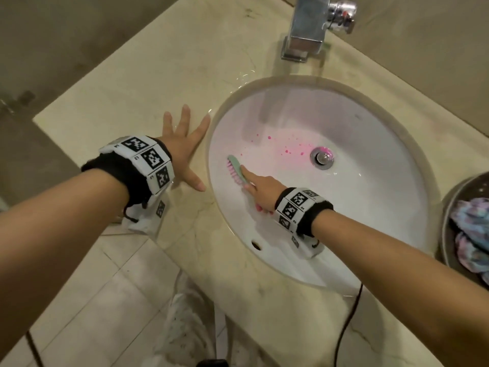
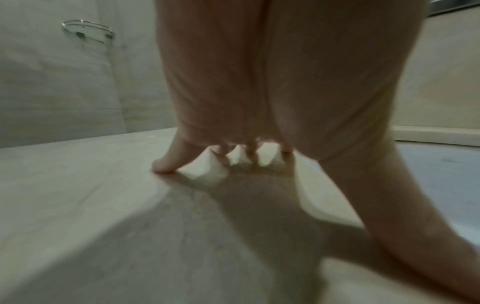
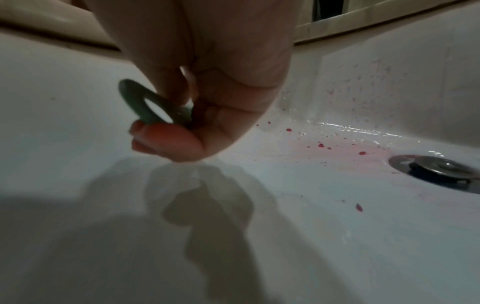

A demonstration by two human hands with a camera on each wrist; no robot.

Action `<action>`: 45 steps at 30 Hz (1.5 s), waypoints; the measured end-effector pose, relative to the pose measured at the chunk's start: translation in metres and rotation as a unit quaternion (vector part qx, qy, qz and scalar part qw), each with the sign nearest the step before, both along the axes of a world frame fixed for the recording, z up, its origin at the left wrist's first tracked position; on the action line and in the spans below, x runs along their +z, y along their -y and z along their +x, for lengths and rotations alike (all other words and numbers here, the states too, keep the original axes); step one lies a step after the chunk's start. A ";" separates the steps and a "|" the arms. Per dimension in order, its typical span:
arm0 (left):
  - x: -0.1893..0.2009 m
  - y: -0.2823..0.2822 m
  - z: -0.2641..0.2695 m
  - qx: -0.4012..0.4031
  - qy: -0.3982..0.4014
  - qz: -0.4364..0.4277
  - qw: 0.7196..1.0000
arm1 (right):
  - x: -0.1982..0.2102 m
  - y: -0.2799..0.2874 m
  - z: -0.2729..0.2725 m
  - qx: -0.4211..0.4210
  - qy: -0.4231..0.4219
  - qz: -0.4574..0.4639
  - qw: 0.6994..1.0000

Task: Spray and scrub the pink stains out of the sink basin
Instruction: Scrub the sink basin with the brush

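A white oval sink basin (image 1: 370, 197) is set into a beige stone counter. Pink spots and a pink smear (image 1: 288, 149) lie left of the metal drain (image 1: 322, 157); the right wrist view shows the same stains (image 3: 337, 149) beside the drain (image 3: 439, 168). My right hand (image 1: 260, 190) grips a green scrub brush with pink bristles (image 1: 235, 169), forefinger stretched along its back, bristles on the basin's left wall. The brush's green handle loop (image 3: 141, 105) shows in my curled fingers. My left hand (image 1: 182, 152) lies flat with spread fingers on the counter left of the basin (image 2: 233, 160).
A chrome faucet (image 1: 308, 30) stands behind the basin. At the right edge sits a dark bowl (image 1: 447, 221) holding a bluish cloth (image 1: 471, 234). A black cable (image 1: 346, 321) hangs over the counter's front. Water lies on the counter by the rim (image 1: 243, 78). Floor tiles lie below left.
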State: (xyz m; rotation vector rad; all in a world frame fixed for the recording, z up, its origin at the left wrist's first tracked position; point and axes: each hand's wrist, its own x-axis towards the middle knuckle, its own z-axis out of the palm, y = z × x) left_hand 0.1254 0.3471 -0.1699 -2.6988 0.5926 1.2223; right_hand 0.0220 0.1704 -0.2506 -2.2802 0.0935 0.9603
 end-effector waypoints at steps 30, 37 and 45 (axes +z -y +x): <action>0.000 0.000 -0.001 0.003 0.019 0.001 1.000 | -0.014 0.005 0.005 0.008 0.026 0.010 1.000; 0.000 0.000 -0.001 0.002 0.022 0.006 1.000 | -0.013 -0.006 -0.009 0.010 0.052 0.088 0.995; -0.005 0.001 0.002 -0.004 0.025 0.005 1.000 | -0.016 0.010 0.006 0.040 0.054 -0.064 0.996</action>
